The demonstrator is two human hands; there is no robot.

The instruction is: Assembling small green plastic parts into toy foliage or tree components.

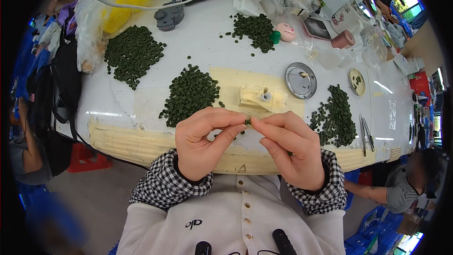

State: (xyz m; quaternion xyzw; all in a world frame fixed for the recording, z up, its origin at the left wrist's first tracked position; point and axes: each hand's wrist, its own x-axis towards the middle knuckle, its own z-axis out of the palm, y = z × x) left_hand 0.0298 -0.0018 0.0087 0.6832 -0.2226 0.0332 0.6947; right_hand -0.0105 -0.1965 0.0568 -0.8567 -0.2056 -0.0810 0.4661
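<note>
My left hand (207, 137) and my right hand (296, 147) meet at the table's near edge, fingertips pinched together on one tiny dark green part (247, 122). The fingers cover most of it, so its exact kind is hidden. Just beyond them stands a block wrapped in yellowish tape (257, 98) with a short upright peg on top. A pile of small round dark green pieces (191, 92) lies close to my left hand. Another, looser pile (336, 118) spreads out to the right of my right hand.
Farther back are two more green piles (133, 54) (255, 30). A round metal dish (301, 80), a small yellowish dish (356, 82) and tweezers (362, 134) lie on the right. A white cable (141, 7) crosses the back, near plastic bags (89, 33). Other people sit at both sides.
</note>
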